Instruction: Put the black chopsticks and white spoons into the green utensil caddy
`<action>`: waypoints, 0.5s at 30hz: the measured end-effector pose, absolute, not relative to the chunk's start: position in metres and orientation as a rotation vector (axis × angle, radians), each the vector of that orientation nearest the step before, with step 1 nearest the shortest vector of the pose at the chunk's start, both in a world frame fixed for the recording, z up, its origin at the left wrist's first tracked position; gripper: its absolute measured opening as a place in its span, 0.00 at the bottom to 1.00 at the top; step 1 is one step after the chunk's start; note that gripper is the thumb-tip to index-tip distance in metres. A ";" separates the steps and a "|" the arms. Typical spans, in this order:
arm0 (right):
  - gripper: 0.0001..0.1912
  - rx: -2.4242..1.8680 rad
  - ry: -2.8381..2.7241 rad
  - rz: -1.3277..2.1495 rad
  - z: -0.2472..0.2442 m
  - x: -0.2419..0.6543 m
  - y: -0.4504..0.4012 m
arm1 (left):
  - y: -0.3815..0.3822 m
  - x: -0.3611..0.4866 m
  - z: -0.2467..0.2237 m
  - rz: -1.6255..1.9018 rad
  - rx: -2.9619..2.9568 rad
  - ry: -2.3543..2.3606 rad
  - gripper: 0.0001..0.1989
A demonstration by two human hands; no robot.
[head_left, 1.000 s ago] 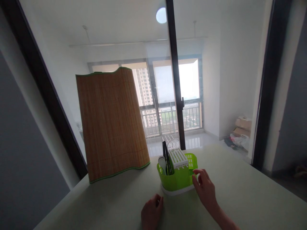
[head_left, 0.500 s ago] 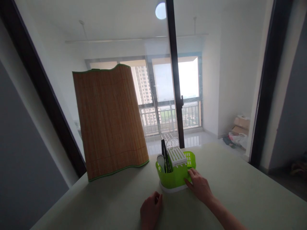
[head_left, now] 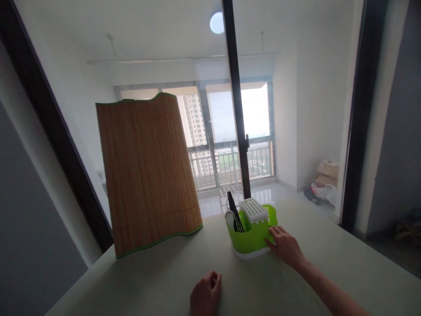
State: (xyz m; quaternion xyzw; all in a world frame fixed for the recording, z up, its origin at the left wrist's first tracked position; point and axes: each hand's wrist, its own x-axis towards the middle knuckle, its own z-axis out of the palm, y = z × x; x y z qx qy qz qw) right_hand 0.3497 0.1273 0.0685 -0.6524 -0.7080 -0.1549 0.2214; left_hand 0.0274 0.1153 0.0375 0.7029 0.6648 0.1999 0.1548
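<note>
On bench (head_left: 171, 272), right of bamboo mat (head_left: 149, 171), green cutlery caddy (head_left: 250, 240) stands upright, black chopsticks (head_left: 234, 211) leaning in left compartment. Right hand (head_left: 285, 245) pinches caddy wall at right end. Left hand (head_left: 206, 293) loosely curled, apart from caddy.

The utensil caddy (head_left: 250, 239) is lime green, its base (head_left: 251, 255) and knife-slot insert (head_left: 254, 210) white; the chopsticks (head_left: 234, 211) are black. Fine streaks pattern the brown bamboo mat (head_left: 148, 175), edged green. The counter (head_left: 158, 281) is pale greenish white.
</note>
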 end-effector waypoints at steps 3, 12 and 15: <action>0.14 -1.848 -1.958 -0.419 0.071 0.386 0.136 | 0.117 0.027 0.037 0.550 2.009 1.915 0.15; 0.12 -1.959 -1.934 -0.366 0.080 0.494 0.161 | 0.121 0.025 0.034 0.505 2.005 1.924 0.15; 0.12 -1.987 -1.898 -0.351 0.082 0.519 0.167 | 0.125 0.024 0.030 0.518 2.020 1.925 0.15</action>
